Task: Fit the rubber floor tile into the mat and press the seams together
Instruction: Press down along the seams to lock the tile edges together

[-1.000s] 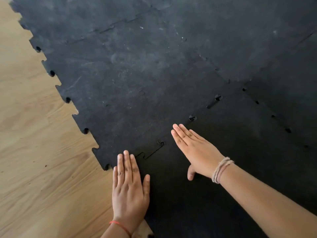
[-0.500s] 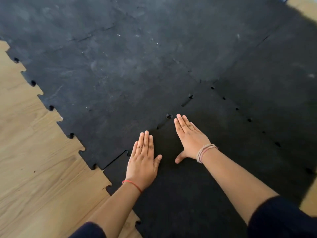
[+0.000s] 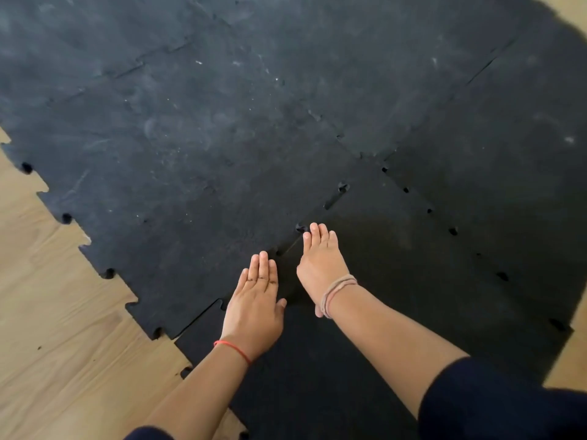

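1. Far left: a light wooden floor [image 3: 47, 312] shows beside the mat's toothed edge.
2. A large black rubber mat [image 3: 190, 138] of several joined pieces fills most of the view; the exact number of pieces is hard to count.
3. One darker rubber floor tile [image 3: 397, 296] lies at the mat's near right corner, under both hands, its toothed edges meeting the mat on two sides.
4. One left hand [image 3: 254, 303], flat, fingers together and palm down, rests across the seam [image 3: 333, 198] between tile and mat. It holds nothing. One red thread circles its wrist.
5. One right hand [image 3: 320, 265], just beside the left but not touching it, also lies flat and empty, fingertips at the seam. Several tan bands wrap its wrist.
6. Small gaps remain along the seam beyond the fingers.
7. Dark sleeves cover both upper forearms.
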